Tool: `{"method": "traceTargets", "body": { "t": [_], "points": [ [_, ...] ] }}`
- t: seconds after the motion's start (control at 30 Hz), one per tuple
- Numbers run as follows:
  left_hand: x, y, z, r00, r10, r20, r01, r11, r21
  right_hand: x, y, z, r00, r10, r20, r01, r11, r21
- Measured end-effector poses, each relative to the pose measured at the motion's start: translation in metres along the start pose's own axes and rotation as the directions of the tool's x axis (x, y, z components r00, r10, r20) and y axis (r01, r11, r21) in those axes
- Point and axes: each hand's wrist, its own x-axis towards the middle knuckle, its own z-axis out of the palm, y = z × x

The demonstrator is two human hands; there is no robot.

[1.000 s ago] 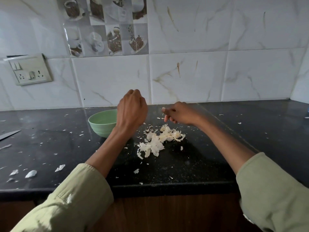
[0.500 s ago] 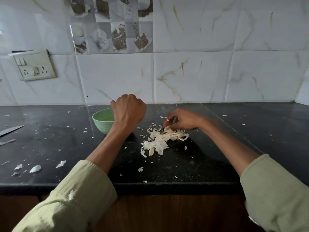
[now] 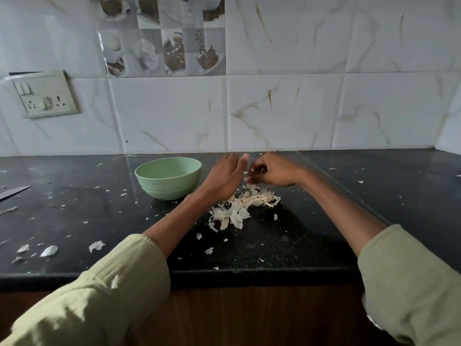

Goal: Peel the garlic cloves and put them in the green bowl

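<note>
Head camera: looks down on a black counter, both hands raised a little above a heap of garlic skins.
Right hand: the right hand has its fingers curled inward and pinches something small and pale at the fingertips; it is blurred, so I cannot tell if it is a clove or only skin.
Left hand: the left hand is relaxed, fingers stretched forward and loosely together, and holds nothing; its fingertips are just beside the fingertips of the right hand.
Garlic skins: the pile of garlic skins lies on the counter directly under and in front of both hands, white and papery, spread toward the near edge.
Green bowl: the green bowl stands upright on the counter just to the left of the left hand, apart from the skins; what is inside is not visible from this angle.
Counter: the black counter carries many small white flakes, with some bigger pieces near the left front edge.
Knife: a knife blade shows at the far left edge, well apart from the bowl.
Sleeves: both arms wear light green sleeves, pushed up from the forearms.
Wall: white marble tiles behind, with a socket plate at the left and a tile with coffee cup pictures above the bowl.
</note>
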Motion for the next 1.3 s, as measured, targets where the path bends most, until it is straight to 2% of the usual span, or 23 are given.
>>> {"method": "traceTargets", "body": {
  "t": [0.2, 0.33, 0.43, 0.53, 0.63, 0.73, 0.9, 1.1, 1.23, 1.3],
  "points": [
    [-0.002, 0.008, 0.004, 0.978, -0.176, 0.111, 0.201, 0.934, -0.295, -0.003, -0.005, -0.004, 0.998, -0.006, -0.058, 0.009, 0.998, 0.064],
    [0.0, 0.004, 0.003, 0.966, -0.215, 0.145, 0.254, 0.899, -0.358, -0.005, -0.009, -0.01, 0.997, -0.008, -0.073, 0.014, 0.995, 0.094],
    [0.001, 0.001, 0.001, 0.966, -0.201, 0.16, 0.249, 0.891, -0.38, -0.009, -0.011, -0.014, 0.994, 0.033, -0.104, -0.014, 0.984, 0.178],
    [0.001, -0.001, 0.003, 0.969, -0.189, 0.159, 0.236, 0.9, -0.367, -0.012, -0.012, -0.015, 0.993, 0.071, -0.096, -0.046, 0.969, 0.245],
    [0.003, -0.005, 0.006, 0.972, -0.169, 0.161, 0.216, 0.91, -0.353, -0.009, -0.012, -0.012, 0.99, 0.102, -0.1, -0.084, 0.982, 0.168],
    [0.004, -0.005, 0.007, 0.977, -0.141, 0.161, 0.189, 0.92, -0.344, -0.007, -0.013, -0.01, 0.987, 0.136, -0.083, -0.119, 0.976, 0.183],
    [0.003, -0.004, 0.003, 0.989, -0.094, 0.113, 0.115, 0.973, -0.2, -0.01, -0.021, -0.008, 0.986, 0.166, -0.004, -0.157, 0.939, 0.305],
    [0.001, -0.004, 0.002, 0.997, -0.069, 0.037, 0.073, 0.989, -0.13, -0.011, -0.02, -0.01, 0.984, 0.177, 0.026, -0.173, 0.902, 0.396],
    [0.002, -0.006, 0.0, 1.0, -0.021, 0.014, 0.022, 0.998, -0.056, -0.014, -0.024, -0.01, 0.98, 0.19, 0.057, -0.198, 0.901, 0.386],
    [0.002, -0.006, 0.001, 0.999, 0.0, 0.034, 0.0, 1.0, -0.017, -0.014, -0.022, -0.01, 0.976, 0.218, 0.013, -0.208, 0.905, 0.372]
  ]
}}
